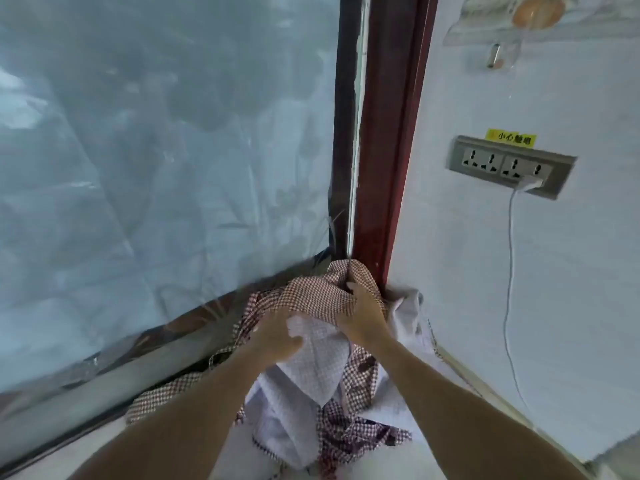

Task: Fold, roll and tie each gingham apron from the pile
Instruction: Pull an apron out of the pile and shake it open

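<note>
Head view, lower centre: apron pile [332, 403], red-white gingham, heaped in the corner against the red frame [388, 168]. Left hand [277, 336] fingers grasping pale cloth; right hand [363, 317] fingers clenched on gingham apron [311, 296]. Window [156, 168] left; wall socket [509, 166] right.

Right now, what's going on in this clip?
A person is working at a heap of gingham aprons piled in the corner where a plastic-covered window meets a white wall. The right hand grips a bunch of red-checked fabric near the top of the heap, and the left hand holds a pale, fine-checked piece just below. Nothing looks folded, rolled or tied yet. A white cable hangs from the wall socket.
</note>
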Demonstrator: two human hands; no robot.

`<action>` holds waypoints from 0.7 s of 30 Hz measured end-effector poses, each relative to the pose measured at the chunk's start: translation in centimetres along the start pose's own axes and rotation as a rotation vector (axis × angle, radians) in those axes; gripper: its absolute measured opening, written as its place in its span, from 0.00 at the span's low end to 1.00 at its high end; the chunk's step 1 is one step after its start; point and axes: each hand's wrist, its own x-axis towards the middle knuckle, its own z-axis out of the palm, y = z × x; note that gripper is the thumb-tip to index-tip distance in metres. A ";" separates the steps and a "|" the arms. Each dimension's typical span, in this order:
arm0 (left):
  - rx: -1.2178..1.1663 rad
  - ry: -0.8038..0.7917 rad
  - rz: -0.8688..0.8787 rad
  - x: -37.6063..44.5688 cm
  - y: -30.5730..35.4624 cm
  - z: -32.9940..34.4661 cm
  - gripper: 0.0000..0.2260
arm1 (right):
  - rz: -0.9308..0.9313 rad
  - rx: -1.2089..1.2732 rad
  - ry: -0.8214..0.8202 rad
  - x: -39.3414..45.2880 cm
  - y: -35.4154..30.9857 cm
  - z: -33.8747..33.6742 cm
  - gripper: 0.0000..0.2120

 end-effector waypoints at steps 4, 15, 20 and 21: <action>0.039 -0.112 -0.095 -0.7 -2.1 4.3 0.44 | 0.104 -0.070 -0.237 -0.6 4.9 5.4 0.47; -0.175 -0.014 0.089 -3.7 -6.9 11.2 0.18 | 0.269 -0.317 -0.211 -0.9 10.6 8.7 0.34; -0.486 0.208 0.023 -6.3 -5.9 8.2 0.20 | 0.114 -0.575 -0.293 -0.4 9.1 7.3 0.18; -0.515 0.191 0.005 -6.8 -5.8 7.7 0.22 | 0.122 -0.587 -0.291 -0.2 8.9 7.2 0.18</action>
